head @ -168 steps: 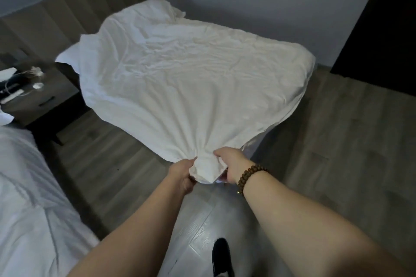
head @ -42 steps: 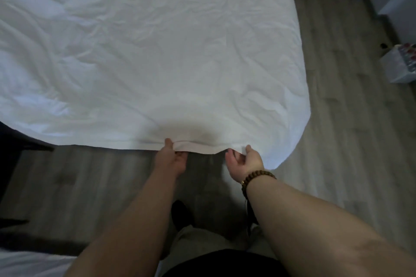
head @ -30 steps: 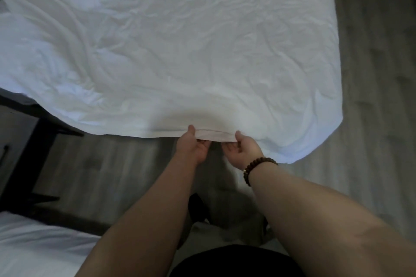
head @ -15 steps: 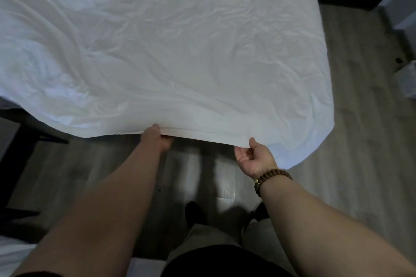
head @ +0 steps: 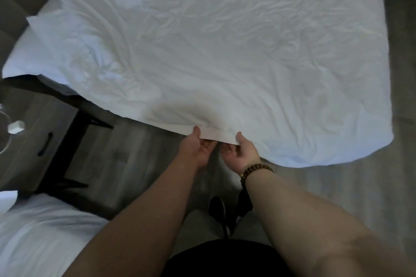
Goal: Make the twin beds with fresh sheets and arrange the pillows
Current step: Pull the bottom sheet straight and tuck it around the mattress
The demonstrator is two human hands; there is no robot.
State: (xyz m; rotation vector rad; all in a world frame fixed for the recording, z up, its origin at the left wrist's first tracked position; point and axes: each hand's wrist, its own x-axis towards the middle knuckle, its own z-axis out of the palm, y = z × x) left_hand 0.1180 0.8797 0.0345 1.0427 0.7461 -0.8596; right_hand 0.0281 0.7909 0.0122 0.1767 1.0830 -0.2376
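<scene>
A wrinkled white sheet point(head: 225, 47) is spread over the far twin bed and hangs past its near side. Both hands hold its hemmed near edge, lifted off the floor. My left hand point(head: 197, 148) pinches the hem with thumb on top and fingers underneath. My right hand point(head: 240, 153), with a brown bead bracelet on the wrist, grips the hem a short span to the right, palm up. A white pillow point(head: 24, 56) lies at the head of this bed, at the left, partly under the sheet. The second bed point(head: 38, 231) shows white at the lower left.
A wooden nightstand point(head: 29, 123) with a dark handle stands between the beds at the left, with a small white object and a cord on top. Grey wood-plank floor point(head: 337, 198) runs between the beds and to the right. My dark shoes point(head: 222, 209) stand below the hands.
My hands, apart on the hem half a second ago, have come close together on it. The view has swung left, bringing the nightstand and pillow into sight.
</scene>
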